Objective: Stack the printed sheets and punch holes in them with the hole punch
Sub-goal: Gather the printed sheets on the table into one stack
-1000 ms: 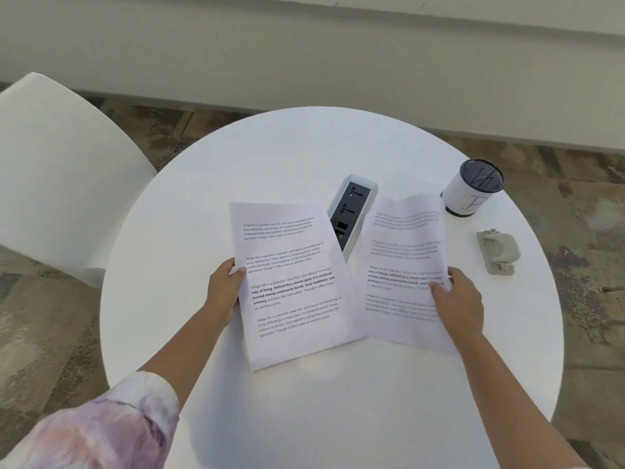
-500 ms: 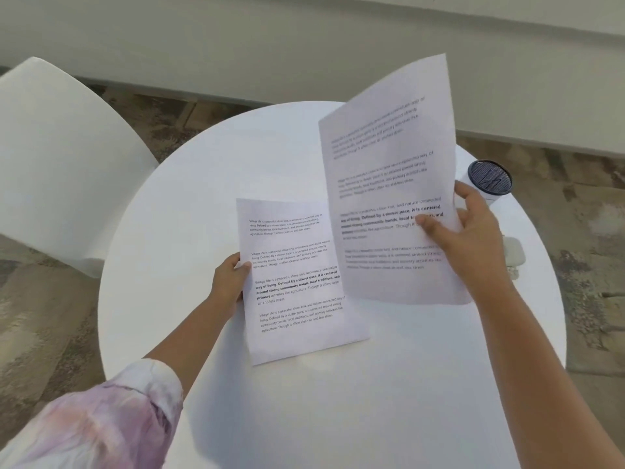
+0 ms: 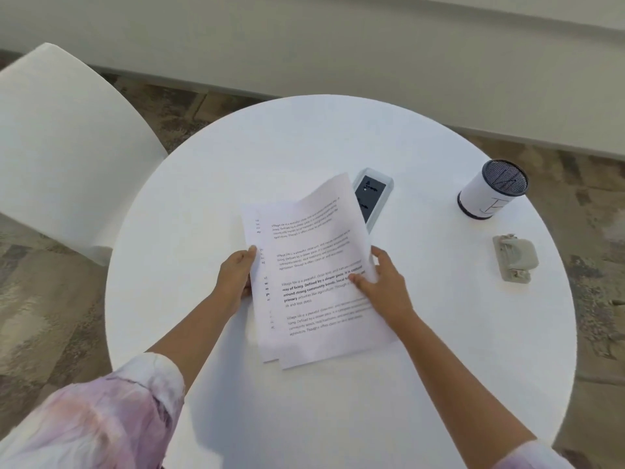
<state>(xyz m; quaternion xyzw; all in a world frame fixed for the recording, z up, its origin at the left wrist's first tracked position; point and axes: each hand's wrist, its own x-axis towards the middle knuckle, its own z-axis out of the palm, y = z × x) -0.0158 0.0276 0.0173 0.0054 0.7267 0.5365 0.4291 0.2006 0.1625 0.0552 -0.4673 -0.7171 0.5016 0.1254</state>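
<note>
At frame centre, the upper sheet (image 3: 318, 275) lies skewed over the lower sheet (image 3: 258, 299) on the round table (image 3: 203, 198). The left hand (image 3: 235, 282) pinches the lower sheet's left edge; the right hand (image 3: 385, 289) pinches the upper sheet's right edge. The hole punch (image 3: 514, 258) sits at the right, well apart.

Paper sheets (image 3: 314, 275) matt, slightly creased. Table (image 3: 439, 350) smooth matt white. Hole punch (image 3: 515, 258) matt beige plastic. Chair (image 3: 64, 157) smooth white plastic. Sleeve (image 3: 101, 418) soft cloth.
</note>
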